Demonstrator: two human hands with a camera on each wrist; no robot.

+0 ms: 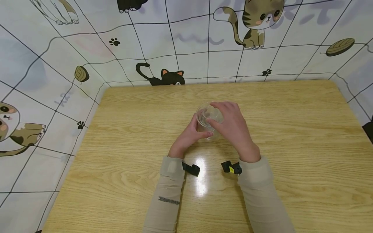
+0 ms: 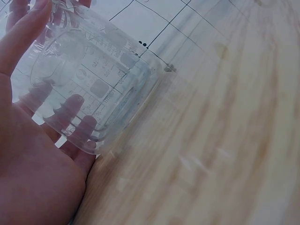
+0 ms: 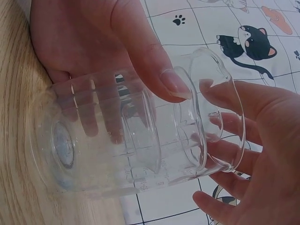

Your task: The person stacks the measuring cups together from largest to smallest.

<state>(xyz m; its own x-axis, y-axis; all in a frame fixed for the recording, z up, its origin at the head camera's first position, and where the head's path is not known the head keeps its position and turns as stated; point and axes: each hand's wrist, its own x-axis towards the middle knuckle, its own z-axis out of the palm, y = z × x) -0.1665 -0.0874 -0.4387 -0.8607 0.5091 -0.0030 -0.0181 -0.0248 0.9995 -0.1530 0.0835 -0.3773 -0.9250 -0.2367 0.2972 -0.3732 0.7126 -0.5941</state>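
Observation:
A clear beaker with printed measuring marks stands on the wooden table, near its middle. My left hand grips its side, thumb in front and fingers wrapped behind; those fingers show through the glass in the right wrist view. Nested partway in it is a smaller clear glass vessel, its base well above the beaker's bottom. My right hand comes over the mouth from the right and pinches the upper glass rim between thumb and fingers. Transparent edges overlap at the mouth.
The wooden table extends on all sides of the hands. Behind it and at the left stands a white backdrop with grid lines and cartoon cats. Black straps hang at both wrists, including a left strap.

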